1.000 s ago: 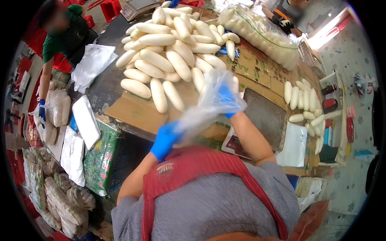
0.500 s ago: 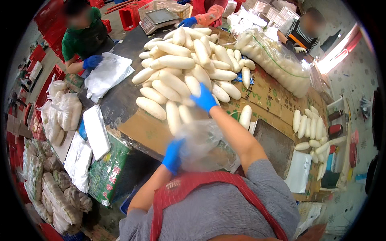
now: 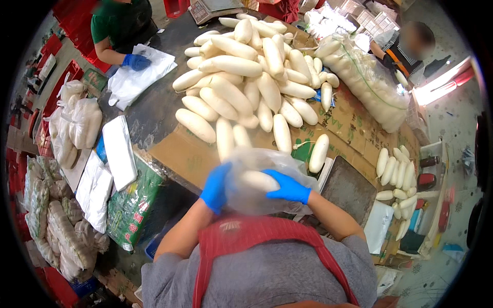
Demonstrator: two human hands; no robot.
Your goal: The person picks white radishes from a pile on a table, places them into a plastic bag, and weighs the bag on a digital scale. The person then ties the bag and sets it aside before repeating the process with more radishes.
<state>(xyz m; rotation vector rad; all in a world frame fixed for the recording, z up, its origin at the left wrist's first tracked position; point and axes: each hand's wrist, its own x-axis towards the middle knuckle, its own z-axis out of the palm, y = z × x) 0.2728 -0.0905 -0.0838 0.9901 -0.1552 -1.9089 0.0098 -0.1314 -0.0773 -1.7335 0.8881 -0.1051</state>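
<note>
Grasping one white radish (image 3: 258, 180), right hand (image 3: 288, 188) has come from the pile (image 3: 250, 93) to the clear bag (image 3: 251, 202) gripped by left hand (image 3: 215, 188), radish now at its mouth or inside, can't tell which, so bagging looks under way.

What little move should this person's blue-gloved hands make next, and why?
Probably the right-hand grip should ease the white vegetable leftward into the clear plastic bag. It holds the vegetable's right end, the other end lies against the bag's film, and the left-hand grip holds the bag's left side. How far inside it already is, I can't tell.
</note>
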